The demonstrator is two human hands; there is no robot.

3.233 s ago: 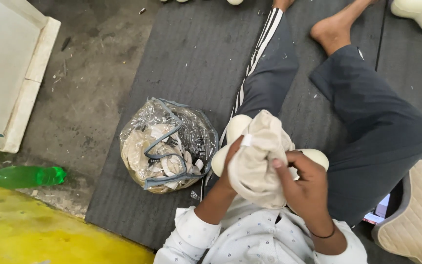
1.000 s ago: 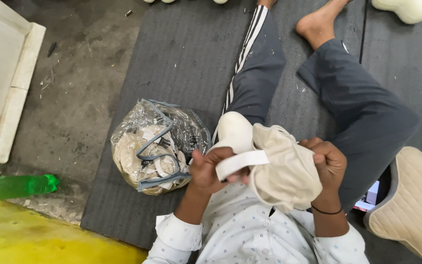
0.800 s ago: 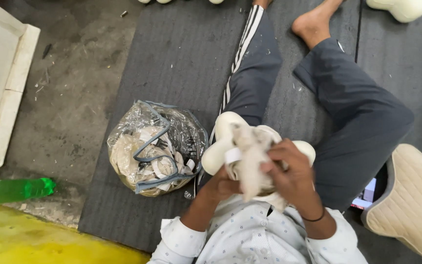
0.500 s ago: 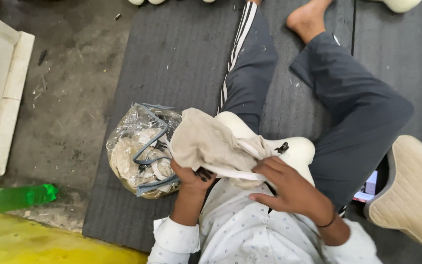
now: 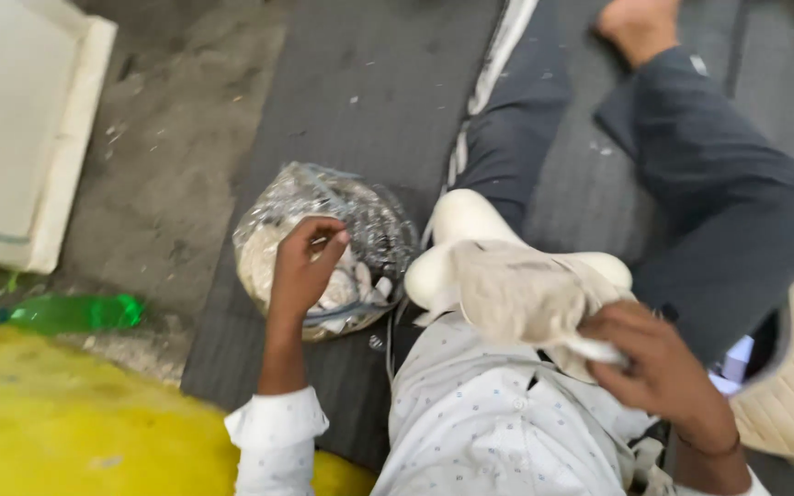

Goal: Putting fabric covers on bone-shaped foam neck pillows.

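Head view showed the left hand [image 5: 305,266] reaching into the clear plastic bag [image 5: 323,248] on the dark mat [image 5: 360,101], fingers curled loosely, while the right hand [image 5: 654,367] gripped beige fabric [image 5: 516,289] over the cream foam form [image 5: 461,230] on the lap.

Green bottle [image 5: 71,312] on floor; white board [image 5: 20,138] upper left.
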